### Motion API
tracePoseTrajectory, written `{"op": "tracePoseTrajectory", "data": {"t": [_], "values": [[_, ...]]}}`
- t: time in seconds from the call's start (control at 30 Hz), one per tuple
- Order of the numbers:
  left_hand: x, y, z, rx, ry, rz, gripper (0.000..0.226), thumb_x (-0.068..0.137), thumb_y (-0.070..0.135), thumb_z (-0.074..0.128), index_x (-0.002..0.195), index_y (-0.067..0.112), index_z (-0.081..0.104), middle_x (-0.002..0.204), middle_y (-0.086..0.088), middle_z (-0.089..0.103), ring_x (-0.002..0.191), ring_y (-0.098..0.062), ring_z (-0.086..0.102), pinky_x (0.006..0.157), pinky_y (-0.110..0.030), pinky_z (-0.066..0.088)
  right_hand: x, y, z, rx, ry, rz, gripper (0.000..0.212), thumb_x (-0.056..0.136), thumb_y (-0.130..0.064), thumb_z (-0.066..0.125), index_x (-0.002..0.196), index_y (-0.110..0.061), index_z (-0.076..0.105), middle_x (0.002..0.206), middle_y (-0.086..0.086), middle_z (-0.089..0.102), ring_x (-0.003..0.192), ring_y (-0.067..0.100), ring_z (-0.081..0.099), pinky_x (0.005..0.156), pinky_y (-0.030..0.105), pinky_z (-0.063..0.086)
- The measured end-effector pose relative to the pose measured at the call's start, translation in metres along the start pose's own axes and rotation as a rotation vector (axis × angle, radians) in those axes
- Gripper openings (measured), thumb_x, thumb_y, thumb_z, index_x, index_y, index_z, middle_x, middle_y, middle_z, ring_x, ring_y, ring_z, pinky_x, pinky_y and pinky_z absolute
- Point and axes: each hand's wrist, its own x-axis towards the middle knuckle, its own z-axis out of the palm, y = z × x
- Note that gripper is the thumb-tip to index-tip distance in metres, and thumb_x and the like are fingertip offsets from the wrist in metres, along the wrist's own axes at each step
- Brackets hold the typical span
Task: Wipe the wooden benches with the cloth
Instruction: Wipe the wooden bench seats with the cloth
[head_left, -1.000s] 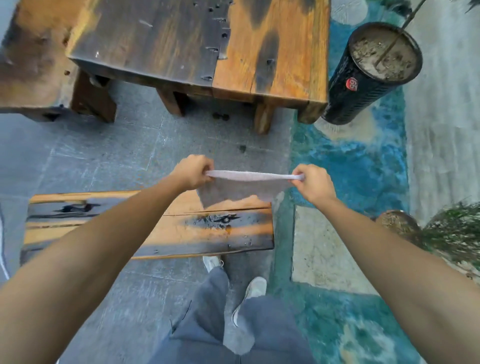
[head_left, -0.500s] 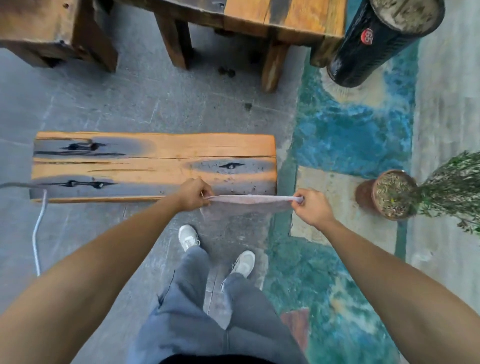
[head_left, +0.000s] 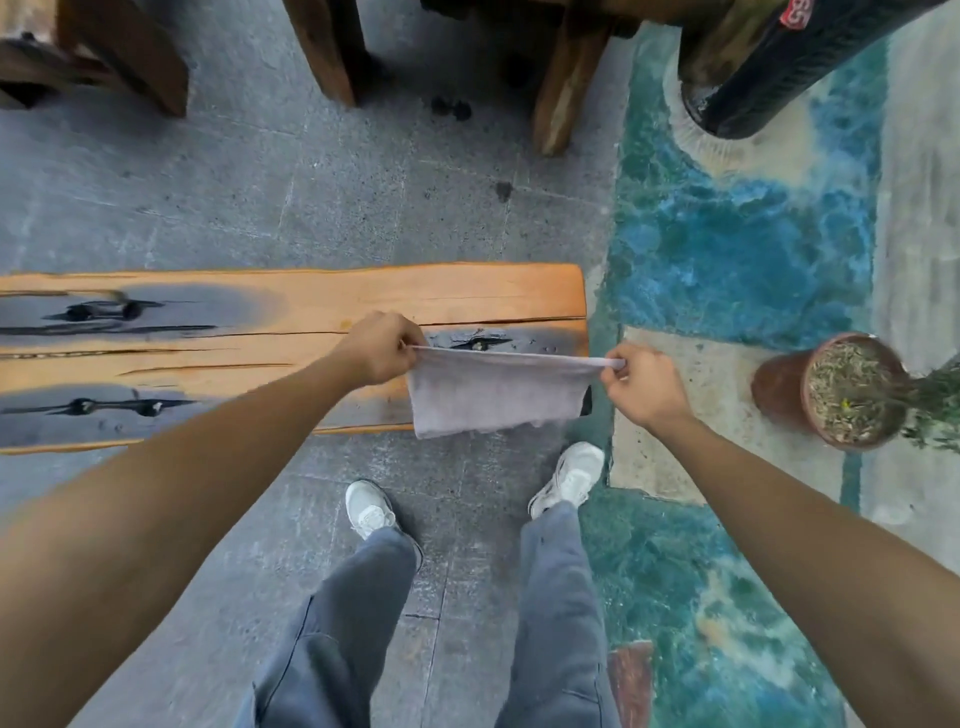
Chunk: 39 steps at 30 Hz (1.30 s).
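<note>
Pale grey rectangular cloth (head_left: 493, 392) hangs stretched at frame centre, over the right end of the orange-and-charred wooden plank worktop (head_left: 291, 332). Left hand (head_left: 382, 347) and right hand (head_left: 641, 382) each pinch a top corner. Worktop's long axis runs leftward; left hand is nearer it.

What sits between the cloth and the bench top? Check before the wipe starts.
Nothing visible does. The left hand and right hand hold the cloth stretched by its top edge over the right end of the wooden bench; the bench top showing around it is bare.
</note>
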Motion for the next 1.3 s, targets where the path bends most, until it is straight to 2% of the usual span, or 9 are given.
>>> {"op": "tracePoseTrajectory", "data": {"t": [0.1,0.27,0.37,0.43,0.5,0.6,0.8,1.0,1.3], "values": [[0.06,-0.016,-0.004,0.068,0.034,0.032,0.031,0.08,0.003,0.058,0.1,0.015,0.079,0.097,-0.009,0.077,0.094,-0.029,0.068,0.076,-0.024,0.042,0.068,-0.005,0.015,0.019,0.03,-0.038,0.019,0.09,-0.015,0.057,0.099,-0.011,0.073,0.099,0.021,0.068,0.094,0.042,0.063,0.079,0.042,0.051],[0.142,-0.032,-0.004,0.149,0.061,0.001,0.033,0.081,0.001,0.057,0.104,0.013,0.077,0.099,-0.012,0.076,0.099,-0.034,0.067,0.081,-0.035,0.05,0.168,-0.008,0.03,0.073,0.032,0.004,0.025,0.09,-0.015,0.056,0.11,-0.016,0.071,0.105,0.021,0.07,0.104,0.041,0.063,0.085,0.041,0.053],[0.159,-0.03,0.01,0.178,0.251,-0.14,0.05,0.084,0.009,0.057,0.134,0.012,0.057,0.129,-0.018,0.06,0.124,-0.039,0.051,0.096,-0.046,0.047,0.183,-0.01,0.046,0.248,0.078,0.037,0.057,0.095,-0.022,0.058,0.149,-0.024,0.039,0.141,0.019,0.047,0.122,0.033,0.052,0.1,0.042,0.042],[0.164,-0.013,0.033,0.203,0.374,-0.234,0.064,0.088,0.018,0.053,0.148,0.009,0.035,0.145,-0.018,0.041,0.133,-0.039,0.039,0.103,-0.052,0.042,0.184,-0.015,0.063,0.334,0.041,0.004,0.072,0.097,-0.024,0.057,0.158,-0.023,0.02,0.161,0.017,0.021,0.14,0.033,0.039,0.112,0.045,0.035],[0.159,0.015,0.07,0.194,0.374,-0.115,0.07,0.089,0.021,0.049,0.153,0.004,0.027,0.156,-0.017,0.032,0.144,-0.035,0.031,0.113,-0.049,0.034,0.168,-0.019,0.086,0.282,0.027,-0.088,0.071,0.098,-0.024,0.053,0.16,-0.019,0.017,0.168,0.012,0.006,0.148,0.034,0.031,0.116,0.049,0.034],[0.152,0.047,0.134,0.157,0.317,0.07,0.071,0.094,0.025,0.044,0.158,0.006,0.02,0.167,-0.01,0.017,0.155,-0.027,0.012,0.123,-0.047,0.018,0.144,-0.024,0.125,0.154,0.118,-0.252,0.064,0.102,-0.026,0.046,0.16,-0.016,0.022,0.17,0.011,0.009,0.155,0.029,0.018,0.122,0.048,0.026],[0.149,0.033,0.199,0.099,0.493,-0.012,0.064,0.101,0.036,0.04,0.158,0.012,0.024,0.167,-0.005,0.019,0.156,-0.019,0.012,0.126,-0.043,0.009,0.133,-0.029,0.189,-0.133,0.239,-0.243,0.059,0.102,-0.045,0.028,0.16,-0.037,0.018,0.17,0.004,0.007,0.157,0.025,0.004,0.126,0.05,0.005],[0.126,-0.037,0.175,0.111,0.516,0.029,0.056,0.104,0.036,0.036,0.157,0.019,0.03,0.165,0.0,0.027,0.155,-0.022,0.017,0.126,-0.039,0.007,0.115,-0.103,0.23,-0.185,0.299,-0.133,0.061,0.102,-0.051,0.022,0.161,-0.038,0.01,0.171,0.008,0.004,0.157,0.028,0.001,0.125,0.056,0.007],[0.042,-0.275,0.083,0.064,0.597,-0.144,0.061,0.102,0.037,0.04,0.158,0.016,0.026,0.166,0.0,0.023,0.156,-0.02,0.013,0.126,-0.037,0.005,0.092,-0.353,0.33,-0.188,0.305,-0.271,0.059,0.103,-0.046,0.027,0.16,-0.037,0.015,0.17,0.01,0.008,0.157,0.031,0.006,0.125,0.054,0.004]]}}
